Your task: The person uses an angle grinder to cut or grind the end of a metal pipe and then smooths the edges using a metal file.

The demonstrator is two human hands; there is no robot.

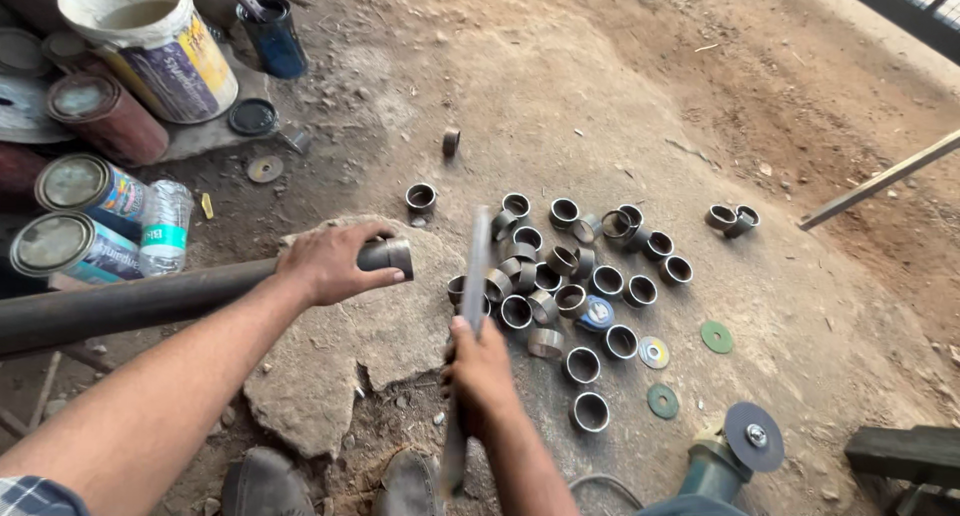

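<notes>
My left hand [330,261] grips a long dark steel pipe [130,304] near its open end [398,256], which rests over a flat stone slab [390,326]. My right hand [480,371] holds a flat metal strip [473,276] upright, its upper end just right of the pipe's end. Beyond the strip lie several short cut pipe rings [560,276] scattered on the dirt floor.
Paint cans [75,181], a white bucket [150,41], a blue tin [272,36] and a plastic bottle [165,226] stand at left. An angle grinder [735,446] with its disc lies at lower right beside loose grinding discs [716,336]. My shoes [265,481] show at the bottom.
</notes>
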